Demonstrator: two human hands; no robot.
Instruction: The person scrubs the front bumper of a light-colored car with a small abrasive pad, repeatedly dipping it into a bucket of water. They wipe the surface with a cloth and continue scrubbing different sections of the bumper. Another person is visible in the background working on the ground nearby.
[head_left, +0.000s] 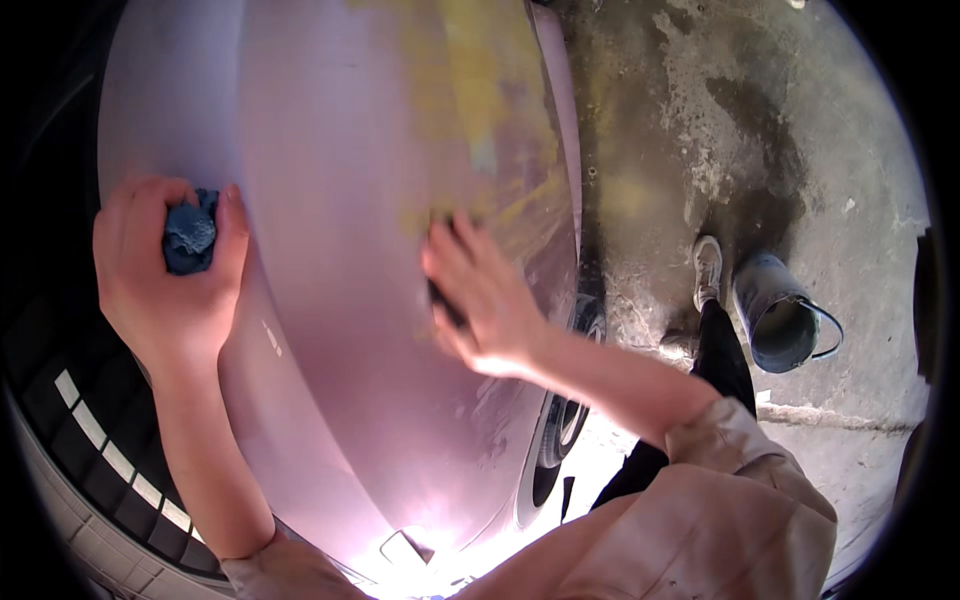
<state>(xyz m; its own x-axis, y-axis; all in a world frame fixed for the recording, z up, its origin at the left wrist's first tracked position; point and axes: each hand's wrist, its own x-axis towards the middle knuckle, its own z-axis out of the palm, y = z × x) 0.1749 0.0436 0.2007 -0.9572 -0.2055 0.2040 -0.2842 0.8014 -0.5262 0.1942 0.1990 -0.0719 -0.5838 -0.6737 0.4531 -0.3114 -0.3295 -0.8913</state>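
Left hand grips blue rag | right hand presses dark block, orientation unclear

crumpled blue cloth, dark sanding block

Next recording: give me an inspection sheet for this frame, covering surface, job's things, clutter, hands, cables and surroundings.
Surface: pale car body panel, glossy, with yellowish patches toward its upper part.
Job's things: blue wad, cloth or sponge; a dark flat pad, mostly hidden, motion-blurred.
Clutter: grey bucket with a wire handle on the concrete floor.
Hands: left hand in a closed grip on the blue wad, resting on the panel; right hand pressed on the panel over the dark pad, blurred.
Cables: nothing seen.
Surroundings: stained concrete, a car wheel below the panel, the person's shoe.
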